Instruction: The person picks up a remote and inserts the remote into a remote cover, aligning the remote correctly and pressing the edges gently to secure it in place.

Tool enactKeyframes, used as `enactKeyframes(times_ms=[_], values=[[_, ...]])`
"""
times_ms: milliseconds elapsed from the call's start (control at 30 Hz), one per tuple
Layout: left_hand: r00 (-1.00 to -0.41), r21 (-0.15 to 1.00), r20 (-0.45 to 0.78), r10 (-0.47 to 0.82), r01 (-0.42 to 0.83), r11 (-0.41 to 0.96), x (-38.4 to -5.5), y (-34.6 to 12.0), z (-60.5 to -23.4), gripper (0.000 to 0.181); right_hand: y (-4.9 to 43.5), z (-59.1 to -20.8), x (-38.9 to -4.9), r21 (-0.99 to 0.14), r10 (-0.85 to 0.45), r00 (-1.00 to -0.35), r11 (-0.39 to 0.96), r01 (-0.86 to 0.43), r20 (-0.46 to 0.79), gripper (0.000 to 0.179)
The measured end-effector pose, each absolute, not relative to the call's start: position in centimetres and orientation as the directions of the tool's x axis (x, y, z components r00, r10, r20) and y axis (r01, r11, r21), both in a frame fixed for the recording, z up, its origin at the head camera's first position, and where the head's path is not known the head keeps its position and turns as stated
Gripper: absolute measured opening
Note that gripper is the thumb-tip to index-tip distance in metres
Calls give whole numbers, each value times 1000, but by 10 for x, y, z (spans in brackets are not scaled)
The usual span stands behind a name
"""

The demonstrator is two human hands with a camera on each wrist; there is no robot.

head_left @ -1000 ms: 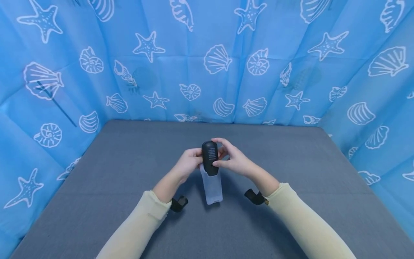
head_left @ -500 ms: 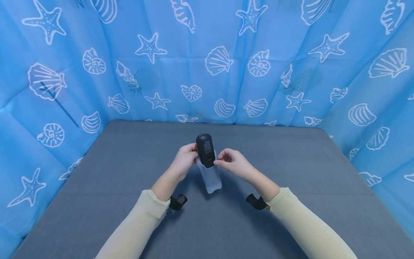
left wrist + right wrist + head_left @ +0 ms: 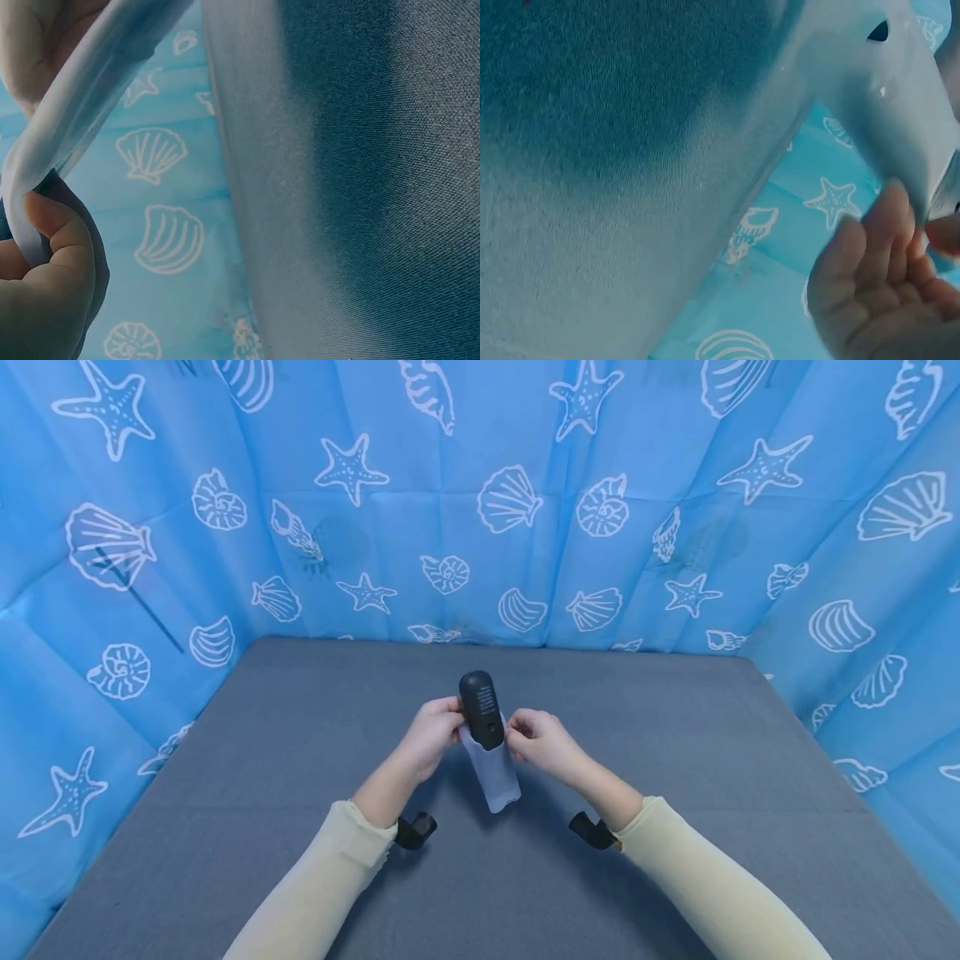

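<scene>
From the left edge, a blue curtain [image 3: 427, 460] printed with white seashells and starfish ran across the back and down the right side, bordering a gray cloth-covered tabletop [image 3: 480, 902]. At lower left, a person's left arm in a cream sleeve [image 3: 315, 877] reached inward, a black wrist mount [image 3: 415, 831] showing beside the cuff. The left hand [image 3: 433, 731] grasped the rim of a pale translucent cover [image 3: 492, 777], its thumb bent over the edge, as the left wrist view showed up close.

At the middle, between both hands, was a black remote-like device [image 3: 480, 706], its rounded end pointing away from the person and leaning slightly left. Small lines of print, too tiny to read, marked its upward face. The cover surrounded the device's nearer part and extended past it toward the person, held above the tabletop; the right wrist view revealed a small hole [image 3: 878, 31] in it.

To the right, the right hand [image 3: 543, 743] pinched the cover's opposite edge between thumb and fingers. Farther right came a second black mount [image 3: 591, 831] and another cream sleeve [image 3: 712, 868].
</scene>
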State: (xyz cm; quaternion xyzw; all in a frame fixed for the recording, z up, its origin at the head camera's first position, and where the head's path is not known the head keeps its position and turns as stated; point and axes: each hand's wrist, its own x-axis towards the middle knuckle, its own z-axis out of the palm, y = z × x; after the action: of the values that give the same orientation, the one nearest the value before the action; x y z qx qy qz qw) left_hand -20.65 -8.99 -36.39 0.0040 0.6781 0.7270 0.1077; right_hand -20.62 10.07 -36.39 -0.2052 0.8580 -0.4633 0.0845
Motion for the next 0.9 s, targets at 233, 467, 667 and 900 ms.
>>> enactKeyframes(times_ms=[233,467,667,900], values=[[-974,989,-111,196,-128,-78,-204,-90,-367,58,96,-363,-202,-778,-355,-932,565,-274,70,15],[-990,982,-136,47,-129,135,-209,-87,-365,57,93,-360,-203,-716,-488,-864,559,-417,122,20],[-988,975,-121,96,-101,197,-215,-91,-367,57,90,-361,-201,-734,-488,-860,528,-427,148,21],[-973,964,-155,170,-111,241,-218,-99,-368,57,87,-361,-199,-757,-435,-886,521,-395,163,21]])
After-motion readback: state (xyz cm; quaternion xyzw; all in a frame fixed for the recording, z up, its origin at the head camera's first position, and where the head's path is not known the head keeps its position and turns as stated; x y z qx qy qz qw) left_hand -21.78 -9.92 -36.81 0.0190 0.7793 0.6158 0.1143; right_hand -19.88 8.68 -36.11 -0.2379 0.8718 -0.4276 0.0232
